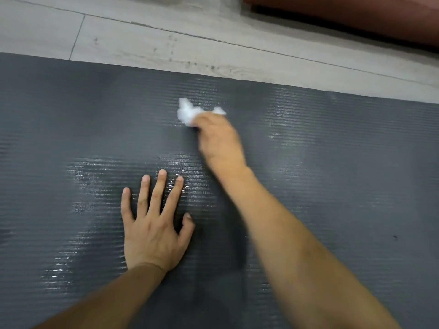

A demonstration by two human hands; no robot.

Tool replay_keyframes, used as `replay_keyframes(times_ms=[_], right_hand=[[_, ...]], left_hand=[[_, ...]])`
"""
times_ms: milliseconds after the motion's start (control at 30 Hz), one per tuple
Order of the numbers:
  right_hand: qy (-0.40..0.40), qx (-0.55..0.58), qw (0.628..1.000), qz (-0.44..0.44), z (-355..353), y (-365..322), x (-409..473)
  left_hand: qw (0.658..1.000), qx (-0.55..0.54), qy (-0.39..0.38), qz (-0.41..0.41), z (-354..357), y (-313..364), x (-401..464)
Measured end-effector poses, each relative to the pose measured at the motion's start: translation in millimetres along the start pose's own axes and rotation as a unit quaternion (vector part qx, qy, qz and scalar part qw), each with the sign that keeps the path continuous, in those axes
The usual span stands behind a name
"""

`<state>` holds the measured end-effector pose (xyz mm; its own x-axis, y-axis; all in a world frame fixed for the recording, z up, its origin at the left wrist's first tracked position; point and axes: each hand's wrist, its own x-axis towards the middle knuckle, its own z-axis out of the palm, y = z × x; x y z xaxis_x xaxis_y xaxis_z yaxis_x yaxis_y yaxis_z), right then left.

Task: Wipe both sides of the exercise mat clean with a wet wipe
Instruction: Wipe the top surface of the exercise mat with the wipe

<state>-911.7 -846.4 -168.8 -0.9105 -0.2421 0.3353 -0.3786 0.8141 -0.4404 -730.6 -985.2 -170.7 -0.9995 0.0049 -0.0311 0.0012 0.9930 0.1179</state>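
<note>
A dark grey ribbed exercise mat (332,174) lies flat on the floor and fills most of the view. Shiny wet streaks cover parts of its surface. My right hand (219,141) reaches toward the mat's far edge and holds a crumpled white wet wipe (187,112) against the mat; the hand is blurred. My left hand (154,224) rests flat on the mat nearer to me, fingers straight and spread.
Light grey wood-look floor (142,36) runs beyond the mat's far edge. A reddish-brown piece of furniture (356,15) stands at the top right, with a dark gap beneath it.
</note>
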Motion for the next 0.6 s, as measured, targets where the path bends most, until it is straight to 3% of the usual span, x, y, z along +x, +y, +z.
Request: replay_keyframes(times_ms=[67,167,200,233,300,400,467,533,600], right_hand=[[0.102,-0.083,0.983,0.131,-44.4,65.6,-23.4],[0.121,-0.112,0.915,0.368,-98.6,106.0,-47.2],[0.130,-0.114,0.900,0.399,-94.5,96.2,-46.2],[0.140,-0.094,0.905,0.390,-81.6,77.7,-41.1],[0.119,0.004,0.956,0.269,-42.4,21.8,-24.3],[-0.053,0.081,0.994,0.060,11.7,-69.0,-12.8],[-0.118,0.077,0.990,0.008,18.4,-80.5,-16.5],[-0.060,0.056,0.996,0.022,1.1,-39.4,-29.2],[0.035,-0.026,0.995,0.094,-33.5,24.4,-49.8]], left_hand=[[1.000,-0.003,0.005,0.002,-0.9,1.3,-0.5],[1.000,-0.010,0.010,-0.001,-0.7,1.5,0.5],[1.000,-0.011,0.007,-0.001,-0.4,1.4,0.6],[1.000,-0.011,0.005,-0.002,-0.5,1.2,0.5],[1.000,-0.007,0.002,-0.003,-0.6,1.1,0.3],[1.000,-0.012,0.013,-0.002,2.2,0.8,0.4],[1.000,-0.015,0.016,-0.002,3.4,-0.1,-0.5],[1.000,-0.011,0.010,-0.004,1.4,0.8,-0.2],[1.000,-0.011,0.009,-0.004,-0.6,2.4,0.4]])
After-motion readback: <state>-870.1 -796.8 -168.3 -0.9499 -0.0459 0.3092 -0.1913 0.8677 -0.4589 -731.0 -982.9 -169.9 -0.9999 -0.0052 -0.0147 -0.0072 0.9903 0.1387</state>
